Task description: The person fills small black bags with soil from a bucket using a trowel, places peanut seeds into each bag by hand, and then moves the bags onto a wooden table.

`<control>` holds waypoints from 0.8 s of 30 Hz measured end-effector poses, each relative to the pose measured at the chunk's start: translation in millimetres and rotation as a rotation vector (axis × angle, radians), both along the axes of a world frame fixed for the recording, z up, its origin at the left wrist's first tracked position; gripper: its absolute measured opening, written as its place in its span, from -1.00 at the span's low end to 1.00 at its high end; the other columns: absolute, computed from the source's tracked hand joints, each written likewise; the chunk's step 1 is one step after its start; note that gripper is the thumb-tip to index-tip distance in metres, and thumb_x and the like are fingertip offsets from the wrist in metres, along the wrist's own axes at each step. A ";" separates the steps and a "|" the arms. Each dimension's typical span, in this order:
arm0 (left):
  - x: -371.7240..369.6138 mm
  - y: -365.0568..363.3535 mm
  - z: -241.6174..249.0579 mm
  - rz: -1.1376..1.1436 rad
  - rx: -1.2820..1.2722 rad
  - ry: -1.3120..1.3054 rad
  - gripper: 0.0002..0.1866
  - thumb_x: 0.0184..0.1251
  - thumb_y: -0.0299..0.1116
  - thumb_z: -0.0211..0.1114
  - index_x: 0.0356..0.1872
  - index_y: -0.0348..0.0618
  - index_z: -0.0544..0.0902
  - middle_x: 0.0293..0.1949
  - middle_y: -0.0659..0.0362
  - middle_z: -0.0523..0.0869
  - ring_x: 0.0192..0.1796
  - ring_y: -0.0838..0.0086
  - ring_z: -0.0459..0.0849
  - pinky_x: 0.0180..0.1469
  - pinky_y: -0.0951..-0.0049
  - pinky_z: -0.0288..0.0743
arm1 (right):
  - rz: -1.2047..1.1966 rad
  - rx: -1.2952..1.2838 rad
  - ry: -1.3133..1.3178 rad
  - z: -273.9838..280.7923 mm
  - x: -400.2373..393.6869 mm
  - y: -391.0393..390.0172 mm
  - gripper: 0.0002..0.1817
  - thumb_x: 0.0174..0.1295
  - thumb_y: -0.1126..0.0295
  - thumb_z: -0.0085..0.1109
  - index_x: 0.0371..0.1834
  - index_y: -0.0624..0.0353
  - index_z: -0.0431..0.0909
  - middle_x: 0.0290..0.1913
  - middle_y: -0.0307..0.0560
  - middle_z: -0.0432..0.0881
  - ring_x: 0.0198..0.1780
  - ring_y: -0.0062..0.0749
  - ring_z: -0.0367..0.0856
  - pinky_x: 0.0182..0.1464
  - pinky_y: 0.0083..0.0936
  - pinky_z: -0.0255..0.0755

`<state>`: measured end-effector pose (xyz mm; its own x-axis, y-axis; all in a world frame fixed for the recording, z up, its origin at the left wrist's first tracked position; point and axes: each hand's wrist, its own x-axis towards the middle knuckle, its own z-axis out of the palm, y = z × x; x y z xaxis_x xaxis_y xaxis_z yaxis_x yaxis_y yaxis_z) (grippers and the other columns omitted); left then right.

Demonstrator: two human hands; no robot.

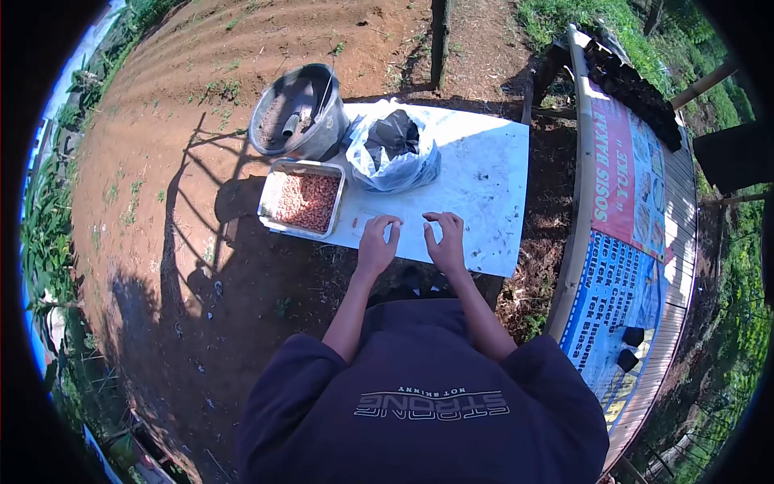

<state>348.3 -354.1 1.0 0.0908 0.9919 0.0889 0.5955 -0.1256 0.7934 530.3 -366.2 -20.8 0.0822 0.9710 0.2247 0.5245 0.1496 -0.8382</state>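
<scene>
Both hands are over the near edge of a white table (484, 177). My left hand (379, 244) is just right of a white basket (268, 194) filled with reddish-brown seeds or nuts (308, 200). Its thumb and fingers are apart, with nothing seen between them. My right hand (445, 242) is a short gap to the right, fingers bent and thumb apart, with nothing visible in it. Beyond the hands stands a clear plastic bag (391, 179) with black plastic (393, 135) inside.
A dark bucket (310, 145) of soil with a tool in it stands behind the basket. On the right, a slatted bench (681, 242) bears printed banners (621, 177), a row of black bags (633, 89) and two small black pots (627, 360). A post (439, 44) rises beyond the table.
</scene>
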 end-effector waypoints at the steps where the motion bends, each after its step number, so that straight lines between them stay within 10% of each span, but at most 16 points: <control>1: 4.1 1.6 2.9 -0.023 0.018 0.000 -0.89 0.44 -0.38 0.26 -0.14 -0.13 0.69 -0.13 0.10 0.72 0.02 0.14 0.63 0.09 0.16 0.48 | -0.007 0.004 0.004 0.2 -0.7 3.9 -0.79 0.32 0.43 0.26 0.01 0.09 0.66 -0.02 -0.14 0.68 0.22 -0.07 0.39 0.33 -0.19 0.26; 24: -84.5 167.5 -0.5 -0.041 0.300 -0.003 -0.87 0.35 -0.42 0.27 -0.15 -0.20 0.65 -0.12 0.04 0.72 0.01 0.10 0.66 0.13 0.18 0.49 | -0.277 0.172 -0.211 1.9 -80.7 140.4 -0.79 0.20 0.45 0.29 -0.09 0.05 0.64 -0.04 -0.15 0.67 0.19 -0.05 0.45 0.35 -0.14 0.23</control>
<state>263.8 -186.6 0.5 0.1296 0.9169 0.3775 0.5828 -0.3784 0.7191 449.5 -225.8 -18.9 0.2704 0.8653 0.4220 0.7229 0.1070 -0.6826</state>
